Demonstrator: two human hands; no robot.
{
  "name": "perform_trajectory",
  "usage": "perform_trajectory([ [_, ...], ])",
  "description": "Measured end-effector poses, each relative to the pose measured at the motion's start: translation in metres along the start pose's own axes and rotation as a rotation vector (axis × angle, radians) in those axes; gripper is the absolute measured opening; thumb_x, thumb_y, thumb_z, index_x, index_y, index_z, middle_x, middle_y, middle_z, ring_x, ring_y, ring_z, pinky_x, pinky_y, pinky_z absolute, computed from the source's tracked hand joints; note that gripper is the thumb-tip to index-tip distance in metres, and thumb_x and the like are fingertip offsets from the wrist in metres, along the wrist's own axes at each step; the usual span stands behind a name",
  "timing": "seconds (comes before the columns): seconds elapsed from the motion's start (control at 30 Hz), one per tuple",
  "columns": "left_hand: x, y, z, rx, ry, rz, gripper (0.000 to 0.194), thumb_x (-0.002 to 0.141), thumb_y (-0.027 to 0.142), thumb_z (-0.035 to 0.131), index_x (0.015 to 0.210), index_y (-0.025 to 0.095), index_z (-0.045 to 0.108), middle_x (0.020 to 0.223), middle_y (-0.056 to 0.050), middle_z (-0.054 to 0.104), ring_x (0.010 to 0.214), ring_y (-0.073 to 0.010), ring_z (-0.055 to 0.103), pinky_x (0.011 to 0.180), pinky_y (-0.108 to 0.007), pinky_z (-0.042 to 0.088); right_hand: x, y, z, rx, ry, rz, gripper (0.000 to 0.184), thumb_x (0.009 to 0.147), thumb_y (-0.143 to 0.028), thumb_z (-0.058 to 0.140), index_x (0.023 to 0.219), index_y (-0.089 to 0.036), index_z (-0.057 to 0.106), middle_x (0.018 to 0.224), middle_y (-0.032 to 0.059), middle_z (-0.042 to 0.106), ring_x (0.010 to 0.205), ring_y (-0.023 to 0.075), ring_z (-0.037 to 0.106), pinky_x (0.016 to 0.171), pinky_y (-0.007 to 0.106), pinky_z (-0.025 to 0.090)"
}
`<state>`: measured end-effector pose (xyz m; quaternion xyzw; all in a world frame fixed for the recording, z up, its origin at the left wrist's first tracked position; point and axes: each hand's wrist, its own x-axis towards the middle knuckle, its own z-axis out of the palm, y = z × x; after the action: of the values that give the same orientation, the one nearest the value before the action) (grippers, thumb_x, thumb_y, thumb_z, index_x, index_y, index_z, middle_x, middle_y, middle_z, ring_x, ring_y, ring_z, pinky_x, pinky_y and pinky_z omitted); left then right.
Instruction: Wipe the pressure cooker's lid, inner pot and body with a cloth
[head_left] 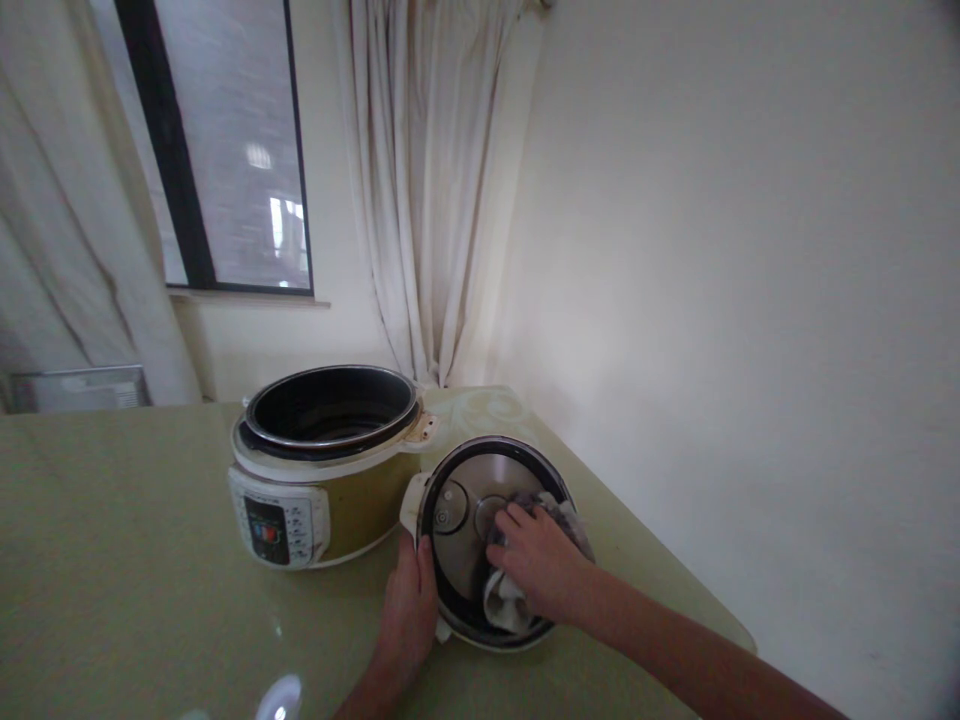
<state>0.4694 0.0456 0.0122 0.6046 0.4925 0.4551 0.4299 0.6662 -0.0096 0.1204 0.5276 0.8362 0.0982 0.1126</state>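
Note:
A round pressure cooker lid point(469, 560) is tipped up on the table, its metal inner face and dark sealing ring toward me. My left hand point(409, 610) is closed on the lid's left rim, just below its white handle tab. With my right hand point(544, 565) I press a bunched grey-and-white cloth point(506, 605) against the lower right of the lid's inside. The fingers are curled over the cloth and hide part of it. Left of the lid stands the electric pressure cooker point(360, 505), uncovered, with a dark inner pot point(330, 405) and a front control panel point(274, 530).
The pale green glossy table point(112, 560) has its right edge running close to the white wall point(712, 300). Curtains point(420, 180) and a dark-framed window point(232, 150) are behind it. A shiny white object point(279, 697) shows at the bottom edge.

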Motion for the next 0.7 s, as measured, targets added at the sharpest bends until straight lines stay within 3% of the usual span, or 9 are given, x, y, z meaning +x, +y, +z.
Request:
perform_trajectory([
  [0.1,0.0,-0.001,-0.002,0.041,0.006,-0.025,0.046,0.104,0.05,0.029,0.124,0.017,0.054,0.125,-0.024,0.074,0.117,-0.0317,0.074,0.102,-0.048,0.054,0.011,-0.023,0.005,0.054,0.074,-0.103,0.052,0.079,-0.038,0.086,0.124,-0.023,0.066,0.13,0.0135,0.062,0.121,0.0335,0.053,0.095,0.048,0.05],
  [0.23,-0.002,-0.003,-0.004,0.089,0.044,-0.02,0.046,0.104,0.049,0.027,0.124,0.017,0.054,0.119,-0.023,0.076,0.116,-0.0321,0.074,0.101,-0.048,0.054,0.022,-0.033,0.007,0.038,0.184,-0.083,0.023,0.094,-0.026,0.07,0.117,-0.023,0.068,0.125,0.0111,0.064,0.118,0.0295,0.054,0.096,0.046,0.048],
  [0.37,-0.004,-0.002,-0.004,0.045,0.05,-0.019,0.045,0.104,0.047,0.031,0.128,0.016,0.053,0.129,-0.023,0.073,0.12,-0.0317,0.072,0.104,-0.047,0.053,0.024,-0.006,0.001,-0.054,0.204,0.103,0.013,0.096,-0.022,0.068,0.108,-0.022,0.073,0.122,0.0135,0.066,0.116,0.0305,0.055,0.094,0.045,0.048],
  [0.5,-0.003,0.001,0.0,0.033,0.037,-0.015,0.045,0.105,0.046,0.029,0.13,0.017,0.052,0.134,-0.023,0.071,0.124,-0.0305,0.071,0.106,-0.046,0.052,0.035,0.023,0.0,-0.217,0.333,0.292,0.015,0.101,-0.019,0.061,0.111,-0.019,0.073,0.118,0.0157,0.068,0.113,0.0313,0.057,0.091,0.046,0.049],
  [0.57,-0.003,0.001,0.002,0.039,0.036,-0.01,0.046,0.105,0.046,0.027,0.131,0.017,0.05,0.136,-0.023,0.07,0.126,-0.0299,0.07,0.106,-0.044,0.052,0.045,0.028,0.007,-0.258,0.432,0.212,0.017,0.104,-0.02,0.059,0.115,-0.018,0.071,0.123,0.0155,0.068,0.117,0.0313,0.057,0.093,0.047,0.048],
  [0.7,-0.002,-0.003,0.004,0.041,0.049,0.008,0.048,0.105,0.046,0.028,0.135,0.015,0.049,0.141,-0.026,0.067,0.13,-0.0313,0.068,0.109,-0.047,0.051,0.073,0.027,0.019,-0.29,0.638,-0.162,0.023,0.109,-0.021,0.051,0.124,-0.023,0.067,0.136,0.0103,0.067,0.13,0.0271,0.051,0.101,0.047,0.043],
])
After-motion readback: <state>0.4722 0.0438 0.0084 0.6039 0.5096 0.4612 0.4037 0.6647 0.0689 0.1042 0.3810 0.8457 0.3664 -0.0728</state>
